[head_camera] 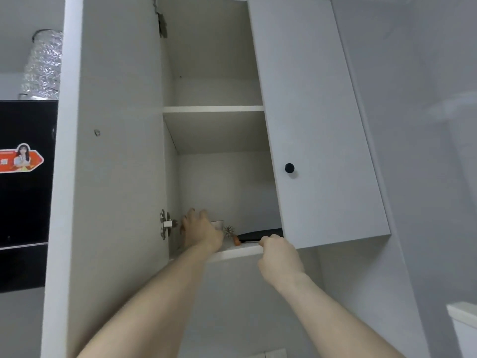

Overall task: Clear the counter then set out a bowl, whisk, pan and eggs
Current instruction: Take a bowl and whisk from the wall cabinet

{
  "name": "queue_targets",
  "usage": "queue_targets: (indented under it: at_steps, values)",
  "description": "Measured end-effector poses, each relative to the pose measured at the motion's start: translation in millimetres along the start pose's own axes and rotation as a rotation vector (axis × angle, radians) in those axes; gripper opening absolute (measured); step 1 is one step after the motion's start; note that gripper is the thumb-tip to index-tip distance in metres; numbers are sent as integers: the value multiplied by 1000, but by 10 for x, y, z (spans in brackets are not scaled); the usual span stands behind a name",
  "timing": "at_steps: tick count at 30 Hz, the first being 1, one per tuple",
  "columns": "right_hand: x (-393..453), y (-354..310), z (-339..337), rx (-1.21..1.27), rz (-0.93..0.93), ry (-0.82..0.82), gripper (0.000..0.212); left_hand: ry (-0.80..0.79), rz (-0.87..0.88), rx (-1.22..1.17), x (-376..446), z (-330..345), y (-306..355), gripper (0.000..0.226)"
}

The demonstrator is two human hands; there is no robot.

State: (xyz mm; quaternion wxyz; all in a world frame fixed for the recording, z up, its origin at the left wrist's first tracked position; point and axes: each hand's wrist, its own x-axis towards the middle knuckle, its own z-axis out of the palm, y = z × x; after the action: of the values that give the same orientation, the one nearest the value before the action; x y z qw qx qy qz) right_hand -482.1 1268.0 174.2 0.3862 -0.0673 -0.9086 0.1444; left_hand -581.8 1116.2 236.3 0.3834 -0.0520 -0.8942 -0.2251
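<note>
I look up into an open white wall cabinet (214,108). On its bottom shelf (232,251) lie a wire whisk (229,230) with an orange handle and a black pan (260,235), only partly visible over the shelf edge. My left hand (198,229) reaches into the shelf's left side, its fingers over a pale object whose rim shows just behind it; what it holds is hidden. My right hand (277,257) is at the shelf's front edge by the pan, with its fingers curled; whether they grip the pan's handle cannot be made out.
The left cabinet door (113,151) stands swung open; the right door (322,140) with a black knob (289,167) is closed. A black range hood (25,197) with a silver duct (44,65) is at the left. The upper shelf shows nothing on it.
</note>
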Motion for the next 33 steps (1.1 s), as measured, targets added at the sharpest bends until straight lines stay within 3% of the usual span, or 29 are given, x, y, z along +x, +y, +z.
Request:
queue_targets:
  at_steps: [6, 11, 17, 23, 33]
  values:
    - [42, -31, 61, -73, 18, 69, 44, -143, -89, -57, 127, 161, -55, 52]
    - [78, -42, 92, -92, -29, 129, 38, -147, -95, -106, 143, 189, -95, 47]
    - [353, -97, 117, 128, -48, 247, 31, -131, -97, -141, 185, 245, -114, 45]
    - [856, -392, 166, 337, 144, 33, 38, -106, -94, -171, 192, 266, -135, 38]
    - [1043, -430, 470, 258, 192, -64, 33, -66, -106, -122, 225, 291, -162, 39]
